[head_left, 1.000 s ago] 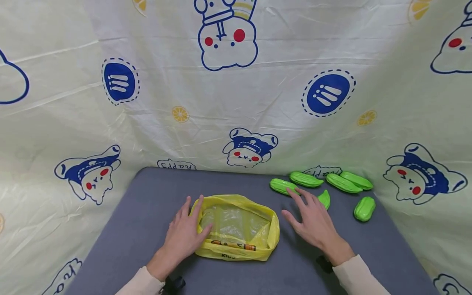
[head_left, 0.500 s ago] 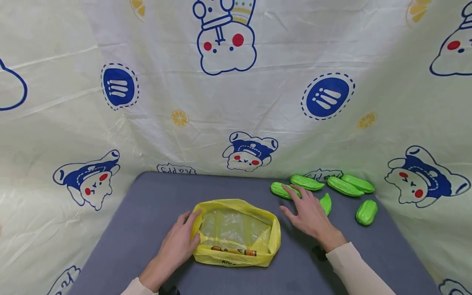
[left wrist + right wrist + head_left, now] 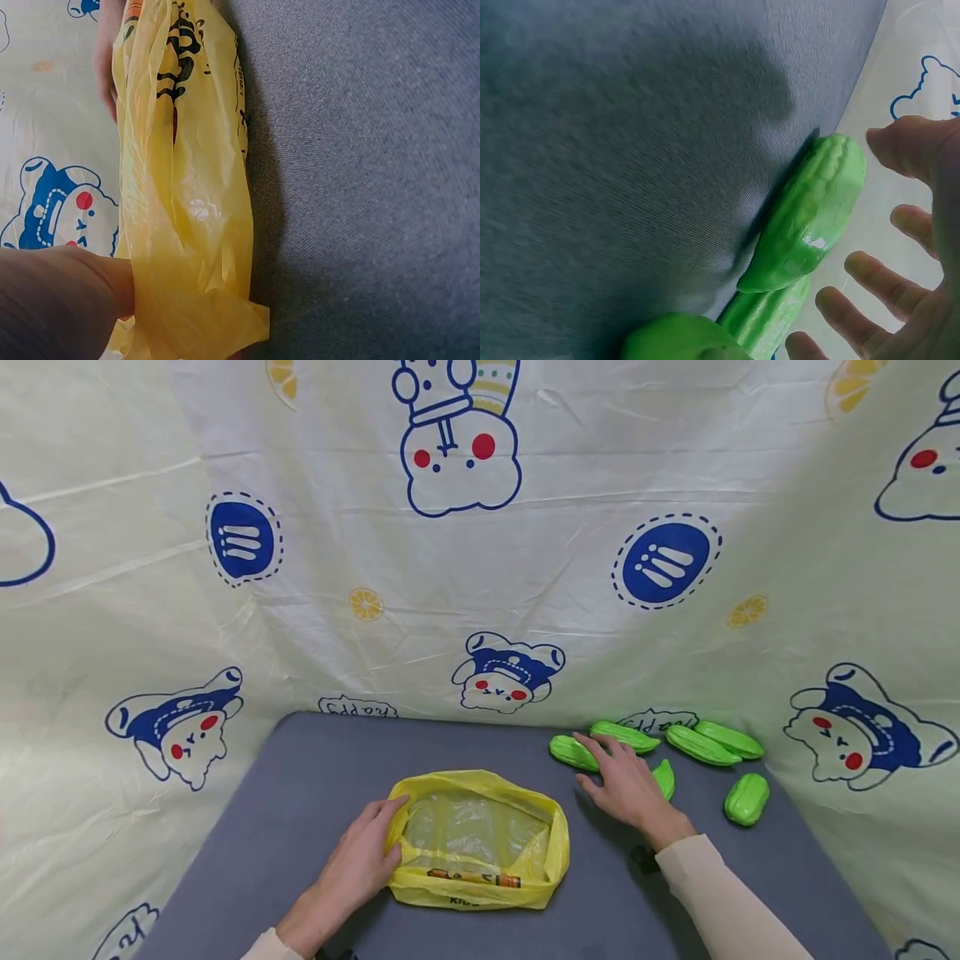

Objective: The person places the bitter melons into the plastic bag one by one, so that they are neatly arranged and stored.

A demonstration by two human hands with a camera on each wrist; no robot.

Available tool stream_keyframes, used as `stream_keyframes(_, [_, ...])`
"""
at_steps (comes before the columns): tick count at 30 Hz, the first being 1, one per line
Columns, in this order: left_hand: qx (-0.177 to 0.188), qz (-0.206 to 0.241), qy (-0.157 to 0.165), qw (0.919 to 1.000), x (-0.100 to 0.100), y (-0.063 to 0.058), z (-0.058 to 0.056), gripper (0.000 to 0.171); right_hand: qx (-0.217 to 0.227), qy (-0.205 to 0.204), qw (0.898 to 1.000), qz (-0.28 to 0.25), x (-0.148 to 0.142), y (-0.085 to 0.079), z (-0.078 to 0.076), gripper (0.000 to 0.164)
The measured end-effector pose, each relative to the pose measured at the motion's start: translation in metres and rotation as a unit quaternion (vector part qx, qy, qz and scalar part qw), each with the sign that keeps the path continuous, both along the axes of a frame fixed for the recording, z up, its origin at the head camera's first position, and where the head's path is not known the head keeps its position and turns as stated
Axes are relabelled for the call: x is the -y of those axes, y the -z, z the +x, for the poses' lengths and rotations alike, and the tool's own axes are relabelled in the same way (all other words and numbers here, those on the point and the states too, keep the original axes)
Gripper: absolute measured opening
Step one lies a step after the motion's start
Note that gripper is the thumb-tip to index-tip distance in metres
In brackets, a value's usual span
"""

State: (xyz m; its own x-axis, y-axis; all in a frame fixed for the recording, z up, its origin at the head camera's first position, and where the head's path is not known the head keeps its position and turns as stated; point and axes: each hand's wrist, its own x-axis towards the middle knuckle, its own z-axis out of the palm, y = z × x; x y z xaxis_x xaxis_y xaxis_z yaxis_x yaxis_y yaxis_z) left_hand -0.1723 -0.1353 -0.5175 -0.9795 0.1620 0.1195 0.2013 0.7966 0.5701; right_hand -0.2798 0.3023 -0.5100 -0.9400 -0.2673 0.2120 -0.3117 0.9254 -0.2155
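Observation:
A yellow plastic bag (image 3: 517,893) with an open mouth stands on the grey table. My left hand (image 3: 358,853) holds its left rim; in the left wrist view the thumb (image 3: 105,277) passes behind the yellow plastic, so its tip is hidden. Right of the bag, my right hand (image 3: 628,787) is over a green bitter melon (image 3: 572,752) with ridged skin. From the right wrist view, the thumb and fingers are spread around that bitter melon (image 3: 810,217), with a visible gap to it. Another green melon (image 3: 663,778) is partly hidden by the right hand.
More green melons lie at the back right: one melon (image 3: 624,737) behind the hand, a pair of melons (image 3: 701,746) touching, and a lone melon (image 3: 746,799) near the right edge. A printed white sheet (image 3: 480,560) hangs behind the grey table (image 3: 322,777).
My left hand has drawn back slightly and its fingers have bent onto the bag's rim. The right hand has moved a little left and forward over the nearest melon. The view has tilted slightly.

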Motion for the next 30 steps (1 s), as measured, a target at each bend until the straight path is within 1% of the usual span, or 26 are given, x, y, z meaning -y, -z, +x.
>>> stream_keyframes(6, [0.005, -0.001, 0.006, 1.0, -0.001, 0.0, -0.001, 0.069, -0.004, -0.019, 1.0, 0.006, -0.001, -0.001, -0.01, 0.074])
stream_keyframes(12, [0.017, -0.005, 0.01, 0.9998, -0.001, 0.001, -0.002, 0.07, 0.005, -0.022, 1.0, 0.005, -0.004, 0.005, -0.016, 0.075])
stream_keyframes(18, [0.015, -0.007, 0.01, 0.9998, 0.0, 0.0, -0.001, 0.072, 0.015, -0.029, 0.999, 0.007, -0.004, 0.007, -0.022, 0.073])
stream_keyframes(23, [0.017, -0.001, 0.011, 0.9998, 0.002, -0.002, -0.001, 0.075, 0.015, -0.026, 1.0, 0.007, -0.003, 0.01, -0.025, 0.07])
stream_keyframes(30, [0.034, 0.013, 0.014, 0.9992, 0.0, -0.001, 0.0, 0.085, 0.04, -0.006, 0.999, 0.01, -0.003, 0.011, -0.024, 0.064])
